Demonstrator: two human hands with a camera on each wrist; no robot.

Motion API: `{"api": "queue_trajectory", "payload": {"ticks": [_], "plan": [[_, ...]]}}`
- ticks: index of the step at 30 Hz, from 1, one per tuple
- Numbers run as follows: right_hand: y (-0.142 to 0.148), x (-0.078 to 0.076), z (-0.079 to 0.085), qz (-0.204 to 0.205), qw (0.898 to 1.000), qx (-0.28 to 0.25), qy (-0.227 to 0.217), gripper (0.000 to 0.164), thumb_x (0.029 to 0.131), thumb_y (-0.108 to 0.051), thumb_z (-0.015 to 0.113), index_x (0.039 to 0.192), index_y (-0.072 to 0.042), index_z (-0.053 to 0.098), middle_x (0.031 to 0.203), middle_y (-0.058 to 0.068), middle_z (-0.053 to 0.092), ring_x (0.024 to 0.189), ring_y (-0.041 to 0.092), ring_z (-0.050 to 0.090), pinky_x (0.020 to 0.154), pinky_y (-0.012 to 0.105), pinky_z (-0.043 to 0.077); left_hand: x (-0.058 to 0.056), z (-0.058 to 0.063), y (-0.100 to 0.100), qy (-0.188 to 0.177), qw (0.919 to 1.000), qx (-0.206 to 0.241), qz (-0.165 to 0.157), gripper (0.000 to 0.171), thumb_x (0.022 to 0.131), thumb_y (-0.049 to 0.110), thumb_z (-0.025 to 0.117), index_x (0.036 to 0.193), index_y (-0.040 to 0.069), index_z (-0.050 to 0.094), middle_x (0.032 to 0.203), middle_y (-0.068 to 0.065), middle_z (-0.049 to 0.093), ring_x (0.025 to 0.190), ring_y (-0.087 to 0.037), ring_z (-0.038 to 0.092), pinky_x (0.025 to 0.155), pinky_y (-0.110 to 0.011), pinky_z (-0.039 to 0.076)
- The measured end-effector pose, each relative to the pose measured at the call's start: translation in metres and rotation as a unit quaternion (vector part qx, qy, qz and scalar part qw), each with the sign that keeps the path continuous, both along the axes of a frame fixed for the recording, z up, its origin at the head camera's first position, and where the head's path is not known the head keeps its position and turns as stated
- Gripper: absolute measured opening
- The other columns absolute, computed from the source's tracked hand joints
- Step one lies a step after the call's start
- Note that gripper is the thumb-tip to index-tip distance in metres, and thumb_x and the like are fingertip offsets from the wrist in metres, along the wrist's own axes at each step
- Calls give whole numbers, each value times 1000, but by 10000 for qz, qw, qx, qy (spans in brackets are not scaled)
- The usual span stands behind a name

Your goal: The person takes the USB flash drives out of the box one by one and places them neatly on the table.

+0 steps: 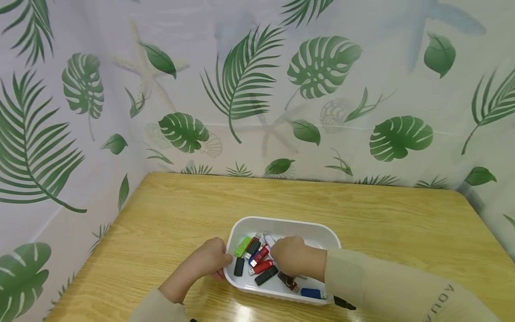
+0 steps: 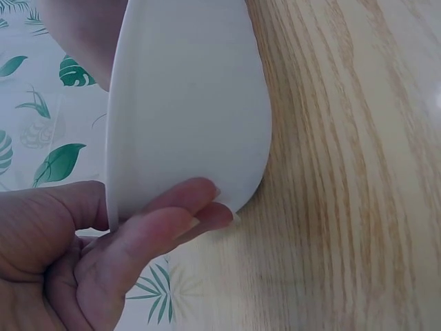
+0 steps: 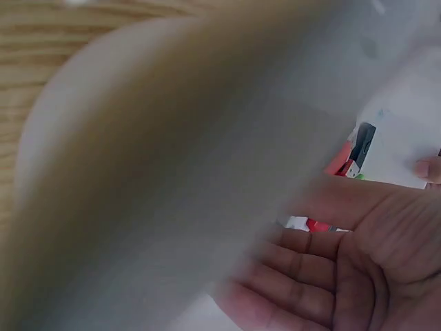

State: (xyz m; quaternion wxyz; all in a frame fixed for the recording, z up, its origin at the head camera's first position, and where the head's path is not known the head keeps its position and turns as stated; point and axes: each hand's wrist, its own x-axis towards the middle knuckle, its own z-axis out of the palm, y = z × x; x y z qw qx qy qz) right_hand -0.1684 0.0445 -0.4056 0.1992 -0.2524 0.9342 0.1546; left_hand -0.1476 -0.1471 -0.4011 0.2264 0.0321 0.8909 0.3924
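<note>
A white plastic tray (image 1: 297,226) sits on the wooden table with several USB flash drives inside. My left hand (image 1: 212,257) pinches its left rim; in the left wrist view the thumb is at the edge and the fingers lie along the outer wall (image 2: 193,103). My right hand (image 1: 293,256) reaches down into the tray, beside a red flash drive (image 1: 259,256) and a white one (image 1: 270,241). A blurred sleeve (image 3: 172,179) hides the right fingertips in the right wrist view, so I cannot tell whether they hold anything.
At the tray's left end lie a green flash drive (image 1: 243,246) and a black one (image 1: 239,267). A blue one (image 1: 313,293) lies near the front right corner. Wooden tabletop (image 1: 181,201) surrounds the tray, and a leaf-print cloth (image 1: 257,170) hangs behind it.
</note>
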Motion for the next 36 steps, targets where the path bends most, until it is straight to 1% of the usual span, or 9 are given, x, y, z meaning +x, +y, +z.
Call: {"api": "queue_trajectory", "payload": {"ticks": [5, 7, 12, 16, 19, 26, 28, 33, 36], "plan": [[3, -3, 5, 172, 9997, 166, -84, 12, 77, -15, 71, 83, -13, 61, 77, 0, 57, 68, 15, 49, 58, 33, 50, 0, 3, 2, -14, 10000, -29, 17, 18, 81, -2, 53, 63, -4, 54, 51, -10, 60, 49, -25, 65, 47, -32, 56], [4, -4, 8, 143, 9997, 181, -78, 13, 76, -15, 71, 84, -13, 61, 76, 1, 56, 67, 15, 49, 57, 33, 50, 0, 5, 2, -27, 10000, -15, 23, 18, 82, -1, 53, 64, -5, 55, 51, -11, 60, 50, -25, 65, 47, -32, 56], [7, -7, 17, -93, 9998, 167, -14, 13, 75, -14, 69, 81, -12, 59, 73, 1, 53, 67, 16, 47, 58, 33, 48, -1, 5, 4, -52, 10000, 83, 19, 17, 82, 0, 53, 66, -5, 56, 52, -11, 61, 50, -24, 65, 47, -32, 56], [7, -9, 23, -98, 9993, 365, -2, 14, 73, -14, 70, 77, -12, 57, 70, 1, 51, 65, 16, 46, 54, 30, 43, -2, 3, 3, -72, 9999, 146, 13, 17, 82, 0, 53, 67, -6, 57, 52, -11, 61, 50, -24, 65, 47, -32, 56], [10, -10, 27, -71, 9993, 357, -75, 15, 73, -13, 71, 76, -13, 56, 70, 1, 51, 64, 16, 45, 52, 29, 41, -3, 3, 3, -108, 9998, 136, 19, 16, 82, 1, 54, 68, -6, 58, 53, -11, 61, 50, -25, 65, 48, -32, 56], [18, -13, 39, -294, 9979, -278, -506, 20, 69, -4, 73, 78, -11, 57, 73, 1, 53, 65, 15, 47, 55, 26, 42, -4, 0, 3, -172, 9998, 31, 59, 18, 83, 1, 54, 67, -6, 59, 52, -11, 61, 49, -24, 65, 48, -33, 56], [20, -14, 43, -345, 9971, -424, -527, 20, 70, -5, 74, 78, -11, 56, 73, 1, 54, 65, 15, 47, 55, 27, 42, -3, -1, 2, -173, 9998, 31, 60, 18, 82, 1, 54, 66, -5, 58, 51, -11, 61, 48, -24, 65, 47, -33, 56], [26, -16, 54, -479, 9961, -596, -449, 21, 72, -16, 78, 80, -10, 60, 70, -1, 55, 63, 14, 49, 53, 26, 41, -1, -3, 0, -192, 9997, 131, 66, 19, 82, 1, 54, 64, -4, 57, 50, -11, 61, 48, -24, 64, 47, -33, 56], [31, -19, 63, -599, 9938, -821, -450, 20, 73, -15, 77, 79, -10, 59, 69, -1, 55, 62, 14, 49, 50, 25, 39, -1, -4, -2, -211, 9995, 220, 81, 18, 82, 1, 53, 65, -5, 57, 51, -11, 61, 47, -23, 64, 47, -33, 56]]}}
